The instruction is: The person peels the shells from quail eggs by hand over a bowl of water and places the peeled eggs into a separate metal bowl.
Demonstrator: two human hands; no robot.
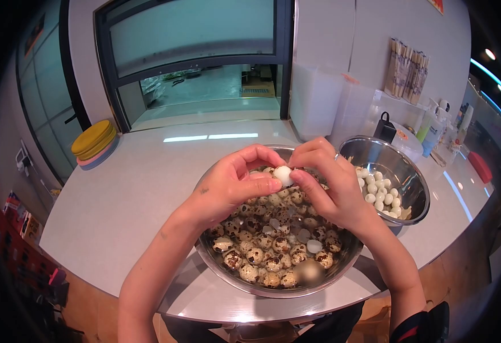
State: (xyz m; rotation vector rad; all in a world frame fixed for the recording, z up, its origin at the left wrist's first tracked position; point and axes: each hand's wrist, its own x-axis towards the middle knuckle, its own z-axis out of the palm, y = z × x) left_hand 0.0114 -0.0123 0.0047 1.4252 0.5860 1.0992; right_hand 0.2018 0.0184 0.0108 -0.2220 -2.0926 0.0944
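White bench: one quail egg, seemingly mid-peel, pinched by our left hand and right hand over the metal bowl of speckled eggs, the next move, we judge, wanting a light touch.

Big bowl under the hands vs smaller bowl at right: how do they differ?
Size: the big bowl is wider than the smaller bowl.
Contents: the big bowl holds mostly speckled eggs; the smaller bowl holds smooth white eggs.
Position: the left hand and right hand are over the big bowl; the smaller bowl stands beside it.
Shared: both are round, shiny and metal-looking.
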